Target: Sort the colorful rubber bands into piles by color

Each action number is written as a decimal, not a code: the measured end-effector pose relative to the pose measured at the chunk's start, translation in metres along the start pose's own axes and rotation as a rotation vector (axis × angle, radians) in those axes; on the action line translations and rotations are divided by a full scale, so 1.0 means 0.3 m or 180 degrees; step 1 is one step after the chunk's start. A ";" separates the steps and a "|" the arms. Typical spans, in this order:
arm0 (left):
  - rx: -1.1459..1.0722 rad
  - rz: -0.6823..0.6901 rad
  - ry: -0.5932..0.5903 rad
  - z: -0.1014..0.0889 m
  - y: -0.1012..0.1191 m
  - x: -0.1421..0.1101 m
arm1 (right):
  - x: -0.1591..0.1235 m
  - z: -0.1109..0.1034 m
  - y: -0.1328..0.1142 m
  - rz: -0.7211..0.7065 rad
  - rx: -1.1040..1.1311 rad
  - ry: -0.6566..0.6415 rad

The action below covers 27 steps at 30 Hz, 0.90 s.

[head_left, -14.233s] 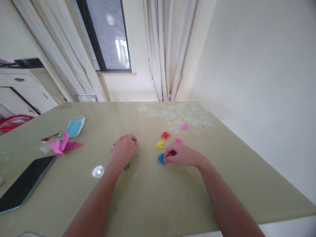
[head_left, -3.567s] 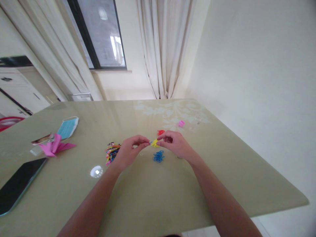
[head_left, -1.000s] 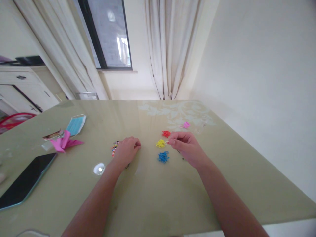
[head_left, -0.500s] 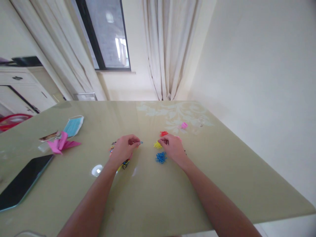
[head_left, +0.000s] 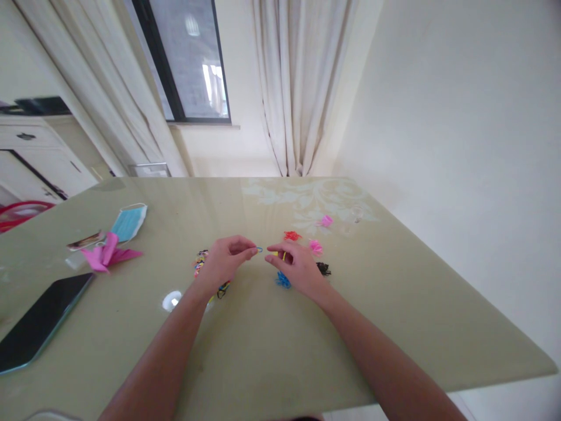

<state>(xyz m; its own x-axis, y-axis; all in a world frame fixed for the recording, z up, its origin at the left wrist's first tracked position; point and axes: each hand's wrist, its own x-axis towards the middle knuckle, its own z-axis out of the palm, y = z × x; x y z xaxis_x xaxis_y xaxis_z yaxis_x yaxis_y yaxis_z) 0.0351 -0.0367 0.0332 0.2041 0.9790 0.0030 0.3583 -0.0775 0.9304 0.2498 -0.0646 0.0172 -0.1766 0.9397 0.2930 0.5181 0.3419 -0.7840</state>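
Between thumb and fingertips my left hand pinches a small blue rubber band, whose loop sticks out to the right. Just right of that loop, my right hand holds its thumb and forefinger apart, and I see nothing between them. Yellow bands lie mostly hidden behind the right hand. Around that hand are little heaps of blue bands, red bands, pink bands and black bands. A mixed-colour bunch of bands is partly covered by my left hand.
On the glossy table lie a phone, a pink folded paper piece and a blue face mask at left. A small pink object sits toward the back. A wall borders the right side.
My right hand has come away from the yellow bands, moved slightly left and spread its fingers. My left hand has shifted a little right with the blue band, so the two hands are closer.
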 end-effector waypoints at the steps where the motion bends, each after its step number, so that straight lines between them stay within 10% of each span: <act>1: -0.0078 0.0056 -0.0065 0.004 0.006 -0.003 | -0.001 0.001 -0.003 0.0005 0.0063 0.0015; 27: -0.0518 0.0283 -0.0625 0.038 0.001 -0.004 | -0.005 -0.005 -0.031 0.0257 0.0745 0.0013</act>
<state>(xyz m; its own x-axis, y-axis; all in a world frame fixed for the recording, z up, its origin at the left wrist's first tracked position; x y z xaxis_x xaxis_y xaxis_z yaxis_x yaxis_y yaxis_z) 0.0454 -0.0402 0.0293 0.4068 0.9130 0.0310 0.1831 -0.1147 0.9764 0.2466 -0.0693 0.0249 -0.1390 0.9641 0.2262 0.3222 0.2600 -0.9103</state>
